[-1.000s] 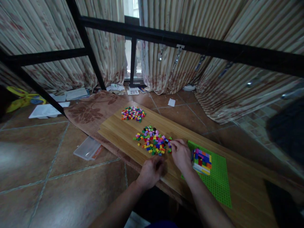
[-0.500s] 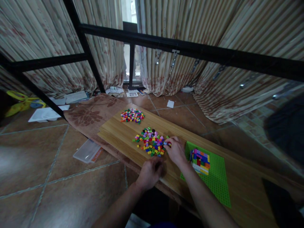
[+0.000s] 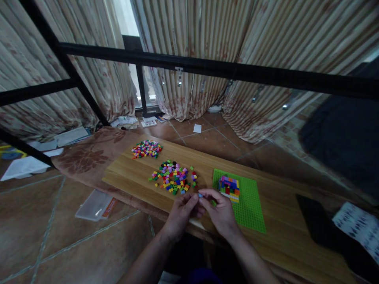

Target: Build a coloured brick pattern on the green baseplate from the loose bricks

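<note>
My left hand (image 3: 181, 213) and my right hand (image 3: 219, 209) meet over the front edge of the wooden board (image 3: 275, 197). Between their fingertips is a small light blue brick (image 3: 200, 195). The right thumb and index finger pinch it; the left fingers are closed at its other side, and what they grip is too small to tell. Just beyond lies a loose pile of coloured bricks (image 3: 174, 177). To the right, a multicoloured block of bricks (image 3: 229, 188) stands on the green baseplate (image 3: 251, 205), partly behind my right hand.
A second pile of smaller pieces (image 3: 147, 149) is at the board's far left. A clear plastic lid (image 3: 96, 205) lies on the tiled floor. A dark flat object (image 3: 316, 221) and a printed sheet (image 3: 358, 227) are at the right. A black rail (image 3: 207, 67) crosses above.
My right hand has drawn back from the brick pile and met my left hand, with a light blue brick at the fingertips. The camera view has turned to the right.
</note>
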A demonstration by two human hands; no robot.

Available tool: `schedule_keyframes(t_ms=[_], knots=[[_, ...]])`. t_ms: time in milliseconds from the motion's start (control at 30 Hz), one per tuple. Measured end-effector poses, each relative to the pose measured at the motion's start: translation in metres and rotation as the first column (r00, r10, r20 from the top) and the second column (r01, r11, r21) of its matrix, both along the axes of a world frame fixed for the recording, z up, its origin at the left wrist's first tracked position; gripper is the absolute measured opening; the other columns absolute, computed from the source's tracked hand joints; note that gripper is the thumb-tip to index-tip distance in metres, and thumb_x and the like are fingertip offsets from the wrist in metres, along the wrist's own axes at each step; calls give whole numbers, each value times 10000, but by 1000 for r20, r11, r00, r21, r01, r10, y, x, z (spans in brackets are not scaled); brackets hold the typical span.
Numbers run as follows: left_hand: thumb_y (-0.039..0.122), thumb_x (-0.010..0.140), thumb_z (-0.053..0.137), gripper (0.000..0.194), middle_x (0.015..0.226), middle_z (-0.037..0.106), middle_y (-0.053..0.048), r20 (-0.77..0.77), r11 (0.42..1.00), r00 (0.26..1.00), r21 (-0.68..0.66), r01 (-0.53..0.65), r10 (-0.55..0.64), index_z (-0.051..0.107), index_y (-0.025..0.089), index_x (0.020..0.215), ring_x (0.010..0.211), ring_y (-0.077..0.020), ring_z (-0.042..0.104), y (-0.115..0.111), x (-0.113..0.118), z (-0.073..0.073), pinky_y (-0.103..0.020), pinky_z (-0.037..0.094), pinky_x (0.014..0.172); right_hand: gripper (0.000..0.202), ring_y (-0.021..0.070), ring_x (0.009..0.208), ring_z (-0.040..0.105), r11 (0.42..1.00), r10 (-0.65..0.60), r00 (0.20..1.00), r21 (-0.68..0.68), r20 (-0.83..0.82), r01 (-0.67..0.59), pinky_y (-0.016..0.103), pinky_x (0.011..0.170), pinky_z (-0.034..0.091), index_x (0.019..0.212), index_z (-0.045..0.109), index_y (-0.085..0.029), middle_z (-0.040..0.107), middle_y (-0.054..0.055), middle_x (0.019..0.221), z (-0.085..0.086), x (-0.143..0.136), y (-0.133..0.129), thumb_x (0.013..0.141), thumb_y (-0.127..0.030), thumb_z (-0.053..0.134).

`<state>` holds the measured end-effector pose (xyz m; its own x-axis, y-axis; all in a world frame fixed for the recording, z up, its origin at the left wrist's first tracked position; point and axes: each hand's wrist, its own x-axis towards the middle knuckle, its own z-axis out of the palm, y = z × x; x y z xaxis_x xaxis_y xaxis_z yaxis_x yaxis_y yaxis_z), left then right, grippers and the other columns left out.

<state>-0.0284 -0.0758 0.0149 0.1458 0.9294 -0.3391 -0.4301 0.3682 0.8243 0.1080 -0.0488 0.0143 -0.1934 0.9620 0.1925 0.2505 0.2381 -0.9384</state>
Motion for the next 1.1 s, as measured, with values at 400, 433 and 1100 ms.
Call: schedule_keyframes(t_ms=[400, 433, 1100], knots=[[264, 669, 806, 247, 712, 671, -19, 254, 913, 958, -346, 216, -131, 677, 126, 829, 633, -93, 627, -14, 41, 3, -176, 460, 590, 133, 150, 814, 580, 989, -56, 969, 148, 239, 21, 277, 719, 469, 811, 642, -239, 632, 4, 830, 2, 62, -42, 898, -233, 541], [243, 674, 800, 224, 721, 676, -18, 270, 908, 957, -364, 206, -109, 682, 127, 826, 648, -93, 634, -14, 45, 3, -175, 466, 602, 125, 151, 817, 582, 984, -88, 973, 168, 215, 52, 279, 727, 471, 821, 640, -239, 633, 5, 836, 0, 65, -44, 897, -236, 541], [107, 709, 648, 135, 770, 641, -21, 88, 947, 990, -312, -77, 109, 627, 131, 841, 600, -66, 592, 21, 49, 1, -142, 465, 516, 184, 209, 894, 526, 940, -201, 640, 331, 742, -88, 317, 808, 436, 871, 670, -177, 629, 66, 905, 0, 101, 55, 914, -188, 492]])
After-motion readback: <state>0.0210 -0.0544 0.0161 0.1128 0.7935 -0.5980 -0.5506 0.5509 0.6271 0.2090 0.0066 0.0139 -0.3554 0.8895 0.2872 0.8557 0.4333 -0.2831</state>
